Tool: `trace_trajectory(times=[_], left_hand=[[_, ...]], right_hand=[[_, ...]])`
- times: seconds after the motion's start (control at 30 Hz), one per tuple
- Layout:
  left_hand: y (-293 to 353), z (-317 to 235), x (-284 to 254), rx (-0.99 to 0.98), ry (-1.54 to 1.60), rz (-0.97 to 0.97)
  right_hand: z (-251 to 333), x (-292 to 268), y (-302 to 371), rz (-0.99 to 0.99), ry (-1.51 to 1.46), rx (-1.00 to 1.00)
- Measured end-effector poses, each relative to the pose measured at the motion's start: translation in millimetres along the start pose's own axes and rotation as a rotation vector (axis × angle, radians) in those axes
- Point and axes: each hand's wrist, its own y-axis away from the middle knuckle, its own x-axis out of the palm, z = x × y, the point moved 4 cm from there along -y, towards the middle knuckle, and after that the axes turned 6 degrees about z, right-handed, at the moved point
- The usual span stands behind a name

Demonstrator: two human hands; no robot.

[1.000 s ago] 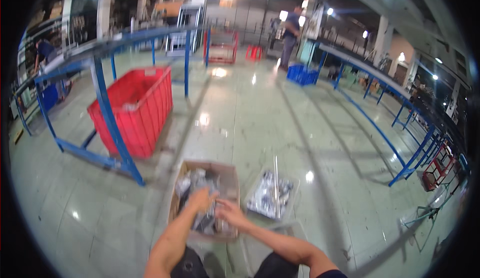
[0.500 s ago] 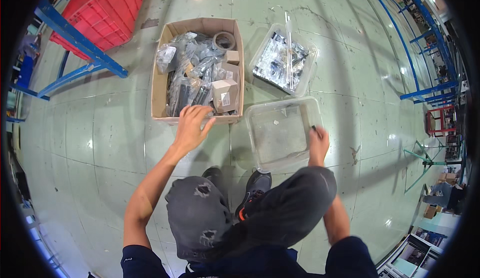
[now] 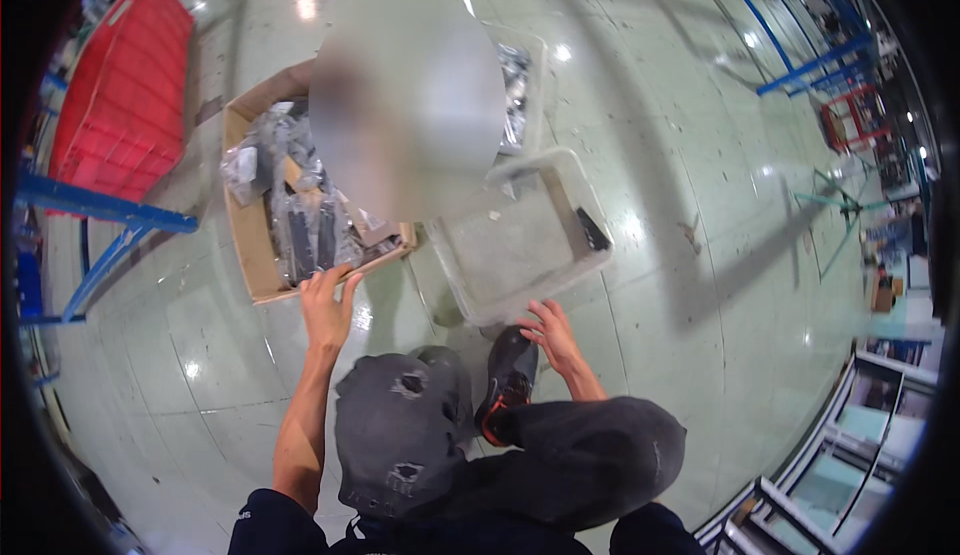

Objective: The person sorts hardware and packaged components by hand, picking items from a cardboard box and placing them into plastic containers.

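A cardboard box (image 3: pixel 252 245) on the left holds plastic-wrapped parts (image 3: pixel 300 205). My left hand (image 3: pixel 326 313) is at its near edge, fingers stretched over the rim and thumb apart, holding nothing visible. To the right stands a clear plastic bin (image 3: pixel 455 280) with a small black piece (image 3: pixel 592 229) lying at its right side. Just off the bin's near edge, my right hand (image 3: pixel 556 337) is open with its fingers spread and nothing in it. A round blurred patch hides the right part of the box and part of the bin's far left.
Behind the bin, partly hidden by the blur, is another clear container (image 3: pixel 535 85) with silvery wrapped parts. A red crate (image 3: pixel 125 95) and a blue metal frame (image 3: pixel 110 203) stand at the left. Blue racking (image 3: pixel 815 65) is at the far right. My shoe (image 3: pixel 512 360) is close to the bin.
My right hand has let go of the black piece, which now lies in the bin, and has drawn back toward me. The view has turned, and a blurred patch now covers the middle.
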Motion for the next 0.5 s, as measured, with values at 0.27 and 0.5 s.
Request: trace_trajectory(times=[0.27, 0.5], left_hand=[[15, 5, -30, -0.049, 0.039, 0.088], [9, 4, -53, -0.114, -0.042, 0.189]], right_hand=[[84, -26, 5, -0.600, 0.837, -0.694], [144, 38, -33, -0.406, 0.803, -0.676]])
